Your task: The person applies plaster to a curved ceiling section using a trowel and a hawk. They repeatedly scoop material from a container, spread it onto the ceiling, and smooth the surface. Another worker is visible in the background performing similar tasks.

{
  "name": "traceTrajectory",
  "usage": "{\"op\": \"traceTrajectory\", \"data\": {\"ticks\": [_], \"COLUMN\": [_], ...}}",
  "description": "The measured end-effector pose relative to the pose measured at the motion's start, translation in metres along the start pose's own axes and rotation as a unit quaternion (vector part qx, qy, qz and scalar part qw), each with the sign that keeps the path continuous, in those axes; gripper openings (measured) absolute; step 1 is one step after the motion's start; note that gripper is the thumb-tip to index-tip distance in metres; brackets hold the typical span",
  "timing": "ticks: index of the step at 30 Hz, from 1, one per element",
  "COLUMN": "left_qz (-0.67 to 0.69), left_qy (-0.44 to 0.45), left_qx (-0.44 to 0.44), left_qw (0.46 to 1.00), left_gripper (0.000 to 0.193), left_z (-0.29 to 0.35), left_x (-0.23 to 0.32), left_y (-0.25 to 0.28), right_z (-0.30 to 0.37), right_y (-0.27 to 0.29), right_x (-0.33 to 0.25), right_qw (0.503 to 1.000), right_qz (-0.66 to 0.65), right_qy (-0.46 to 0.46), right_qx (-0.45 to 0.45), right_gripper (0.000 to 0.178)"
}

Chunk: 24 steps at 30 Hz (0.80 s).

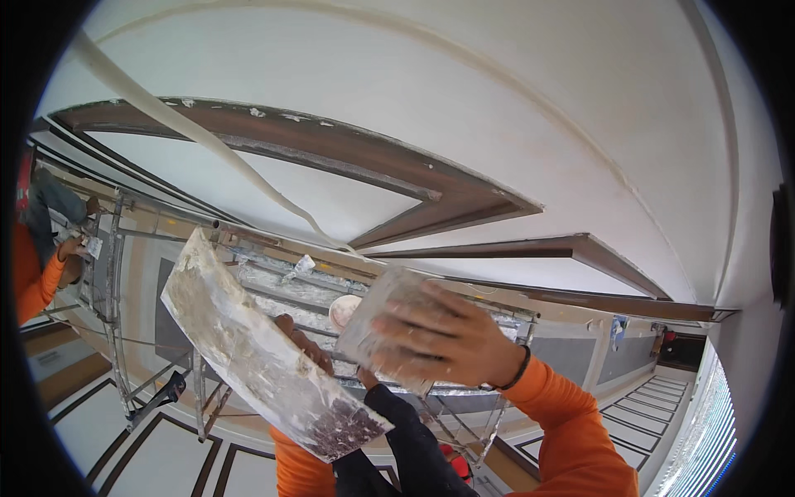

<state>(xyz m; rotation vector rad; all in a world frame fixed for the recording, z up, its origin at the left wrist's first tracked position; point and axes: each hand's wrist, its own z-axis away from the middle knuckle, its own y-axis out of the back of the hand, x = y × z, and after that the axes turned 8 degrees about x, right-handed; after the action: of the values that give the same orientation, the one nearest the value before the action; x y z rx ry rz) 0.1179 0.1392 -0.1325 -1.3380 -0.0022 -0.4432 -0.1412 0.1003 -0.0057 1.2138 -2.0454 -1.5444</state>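
My left hand (305, 344) is closed at the edge of a long rectangular board (257, 344), smeared with white and grey plaster and tilted in front of me. Part of that hand is hidden behind the board. Across the back of a flat, pale, plaster-smeared scraper plate (385, 311) lie the slightly blurred fingers of my right hand (451, 335), gripping it. The plate is just right of the board. A white round bucket (344, 311) shows partly behind the plate, down on the scaffold planks.
Metal scaffolding (112, 282) with plaster-splashed planks (286, 286) is below me. At far left, a person in an orange sleeve (37, 290) works on it. Brown-framed recesses (464, 219) line the white surface ahead, and a pale hose (190, 128) hangs across. A red object (455, 462) is below.
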Motion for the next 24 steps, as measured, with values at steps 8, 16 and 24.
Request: {"op": "traceTrajectory", "data": {"ticks": [8, 16, 24], "left_qz": [-0.172, -0.288, -0.387], "left_qy": [-0.137, -0.230, -0.273], "left_qx": [0.069, 0.077, 0.072], "left_qw": [0.973, 0.926, 0.878], "left_gripper": [0.038, 0.041, 0.043], "left_z": [-0.020, -0.030, -0.024], "left_x": [-0.028, -0.038, -0.044], "left_y": [-0.006, -0.009, -0.015], "right_z": [0.023, 0.049, 0.045], "right_y": [-0.005, 0.015, -0.020], "right_x": [-0.029, -0.020, -0.039], "right_qw": [0.913, 0.721, 0.661], "right_qz": [-0.276, -0.344, -0.491], "right_qy": [-0.180, -0.501, -0.549], "right_qx": [0.240, 0.334, 0.143], "right_gripper": [0.042, 0.040, 0.035]}}
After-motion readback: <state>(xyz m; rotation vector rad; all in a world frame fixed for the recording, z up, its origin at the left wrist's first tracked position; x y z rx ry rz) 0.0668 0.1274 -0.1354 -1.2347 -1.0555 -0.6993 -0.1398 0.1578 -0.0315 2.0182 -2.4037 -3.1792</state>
